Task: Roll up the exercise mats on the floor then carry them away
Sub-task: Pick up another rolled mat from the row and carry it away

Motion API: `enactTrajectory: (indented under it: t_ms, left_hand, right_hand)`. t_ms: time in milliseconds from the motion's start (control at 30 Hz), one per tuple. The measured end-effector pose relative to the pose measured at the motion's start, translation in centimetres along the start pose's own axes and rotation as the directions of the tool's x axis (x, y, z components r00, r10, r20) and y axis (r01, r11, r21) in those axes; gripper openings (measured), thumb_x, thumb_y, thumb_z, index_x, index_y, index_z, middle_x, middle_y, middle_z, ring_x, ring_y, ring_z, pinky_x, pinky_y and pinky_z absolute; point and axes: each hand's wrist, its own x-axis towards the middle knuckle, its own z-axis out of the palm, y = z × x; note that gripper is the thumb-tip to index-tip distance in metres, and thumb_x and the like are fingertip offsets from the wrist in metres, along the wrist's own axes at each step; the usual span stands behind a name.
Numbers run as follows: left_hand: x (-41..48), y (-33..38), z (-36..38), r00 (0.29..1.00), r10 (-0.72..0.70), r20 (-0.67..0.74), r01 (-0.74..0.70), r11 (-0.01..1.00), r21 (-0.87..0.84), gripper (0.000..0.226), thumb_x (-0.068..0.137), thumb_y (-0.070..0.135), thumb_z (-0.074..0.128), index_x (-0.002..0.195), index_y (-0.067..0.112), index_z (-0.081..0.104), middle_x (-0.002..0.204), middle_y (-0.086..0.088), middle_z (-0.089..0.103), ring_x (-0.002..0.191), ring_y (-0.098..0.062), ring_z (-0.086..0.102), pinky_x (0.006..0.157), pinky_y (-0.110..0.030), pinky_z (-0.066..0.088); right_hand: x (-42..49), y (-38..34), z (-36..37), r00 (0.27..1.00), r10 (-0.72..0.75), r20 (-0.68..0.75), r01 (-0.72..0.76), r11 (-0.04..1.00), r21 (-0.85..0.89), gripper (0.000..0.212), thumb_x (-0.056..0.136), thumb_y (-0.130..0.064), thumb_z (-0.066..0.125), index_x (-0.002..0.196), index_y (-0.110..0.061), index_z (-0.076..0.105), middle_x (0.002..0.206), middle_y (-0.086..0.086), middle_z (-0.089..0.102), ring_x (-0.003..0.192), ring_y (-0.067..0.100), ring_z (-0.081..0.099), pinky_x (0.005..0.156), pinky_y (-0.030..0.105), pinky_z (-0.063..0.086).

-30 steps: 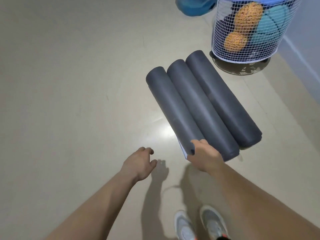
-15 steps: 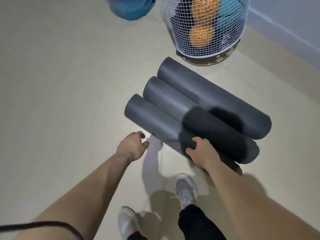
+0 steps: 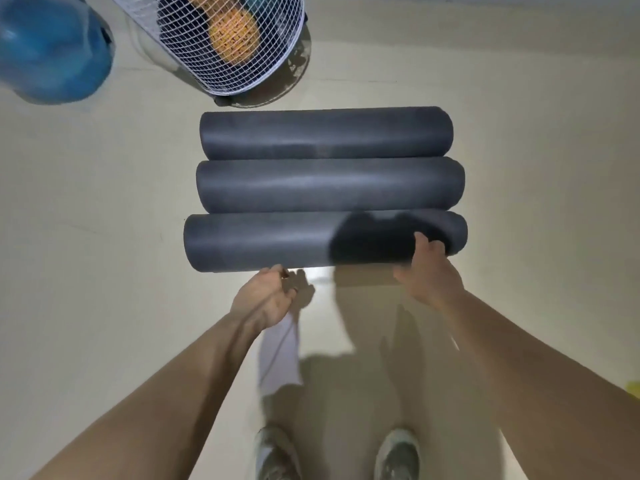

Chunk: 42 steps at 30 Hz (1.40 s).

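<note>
Three dark grey rolled exercise mats lie side by side on the beige floor, each running left to right: the far mat [image 3: 325, 133], the middle mat [image 3: 329, 185] and the near mat [image 3: 263, 242]. My right hand [image 3: 427, 271] rests on the near mat's right part, fingers curled over its front side. My left hand [image 3: 266, 299] hovers just below the near mat's front edge, fingers loosely curled, holding nothing. A shadow darkens the near mat's right half.
A white wire basket [image 3: 235, 39] with an orange ball stands just beyond the far mat. A blue round object [image 3: 52, 50] sits at the top left. My two shoes [image 3: 277, 455] are at the bottom, on bare floor.
My view has swung round, so the mats now lie straight across instead of diagonally. My right hand has shifted to the near mat's right part; my left hand has come up to its front edge.
</note>
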Motion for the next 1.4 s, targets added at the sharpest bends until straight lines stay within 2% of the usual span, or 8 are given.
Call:
enactTrajectory:
  t_ms: [200,400,567,800,967,1067,1267,1400]
  left_hand:
    - [2.1,-2.3,2.7,0.995,0.007,-0.101,-0.001,0.998,0.062,0.040,0.100,0.032,0.056,0.135,0.013,0.049,0.139,-0.012,0.055,0.126,-0.034,0.051,0.104,-0.039,0.040]
    - [6.8,-2.9,0.3,0.963,0.026,-0.267,0.026,0.981,0.190,0.051,0.102,0.040,0.053,0.144,0.012,0.045,0.144,-0.015,0.049,0.131,-0.039,0.041,0.107,-0.048,0.038]
    - [10.7,-4.5,-1.6,0.888,-0.021,-0.460,0.159,0.951,0.265,0.057,0.103,0.052,0.045,0.138,0.006,0.042,0.142,-0.021,0.041,0.131,-0.046,0.036,0.105,-0.055,0.041]
    - [13.4,-10.3,-1.1,0.869,-0.237,-0.434,0.320,0.939,0.128,0.079,0.100,0.064,0.043,0.147,0.001,0.031,0.148,-0.029,0.035,0.136,-0.048,0.037,0.112,-0.053,0.034]
    - [13.3,-13.1,-0.3,0.775,-0.499,-0.389,0.448,0.867,-0.219,0.105,0.086,0.076,0.057,0.154,0.004,0.023,0.150,-0.028,0.036,0.137,-0.046,0.041,0.113,-0.049,0.036]
    - [13.9,-14.6,0.1,0.790,-0.503,-0.350,0.359,0.842,-0.402,0.111,0.083,0.066,0.072,0.155,0.002,0.017,0.151,-0.028,0.037,0.136,-0.047,0.043,0.111,-0.051,0.039]
    - [14.0,-14.0,0.0,0.765,-0.520,-0.381,0.330,0.823,-0.462,0.119,0.068,0.077,0.078,0.145,-0.004,0.038,0.142,-0.023,0.051,0.123,-0.042,0.057,0.095,-0.046,0.051]
    - [12.7,-14.0,0.8,0.761,-0.497,-0.417,0.278,0.831,-0.482,0.118,0.062,0.075,0.083,0.143,-0.001,0.040,0.143,-0.020,0.050,0.123,-0.043,0.057,0.099,-0.052,0.052]
  right_hand:
    - [1.2,5.2,3.6,0.994,0.083,-0.075,-0.075,0.991,0.109,0.103,0.097,-0.042,0.061,0.162,-0.016,-0.014,0.159,0.018,0.016,0.125,0.045,0.052,0.101,0.053,0.048]
    - [5.5,8.1,4.8,0.970,0.187,-0.155,-0.133,0.943,0.304,0.086,0.098,-0.043,0.059,0.163,-0.015,0.010,0.160,0.019,0.014,0.134,0.046,0.043,0.109,0.051,0.041]
    - [10.0,8.7,5.7,0.921,0.247,-0.302,-0.136,0.928,0.346,0.085,0.102,-0.055,0.046,0.164,-0.014,0.004,0.164,0.020,0.010,0.144,0.044,0.022,0.112,0.055,0.033]
    - [13.0,9.1,7.2,0.871,0.300,-0.388,-0.081,0.868,0.489,0.093,0.093,-0.053,0.062,0.159,-0.011,0.012,0.158,0.022,0.019,0.139,0.047,0.028,0.107,0.053,0.036]
    - [13.0,9.1,7.2,0.892,0.282,-0.353,-0.061,0.848,0.526,0.102,0.087,-0.054,0.069,0.159,-0.011,0.011,0.160,0.018,0.019,0.146,0.043,0.021,0.114,0.055,0.030]
    - [13.3,9.4,7.6,0.883,0.277,-0.378,-0.028,0.836,0.548,0.102,0.085,-0.054,0.070,0.158,-0.012,0.012,0.158,0.017,0.022,0.148,0.040,0.020,0.115,0.053,0.029]
    - [13.5,9.9,7.2,0.873,0.287,-0.395,-0.007,0.817,0.577,0.109,0.082,-0.052,0.076,0.159,-0.011,0.010,0.159,0.020,0.022,0.147,0.041,0.020,0.118,0.048,0.026]
    - [13.0,10.1,6.7,0.893,0.274,-0.356,-0.047,0.845,0.533,0.119,0.077,-0.064,0.077,0.160,-0.015,0.007,0.157,0.022,0.024,0.147,0.041,0.022,0.116,0.054,0.028]
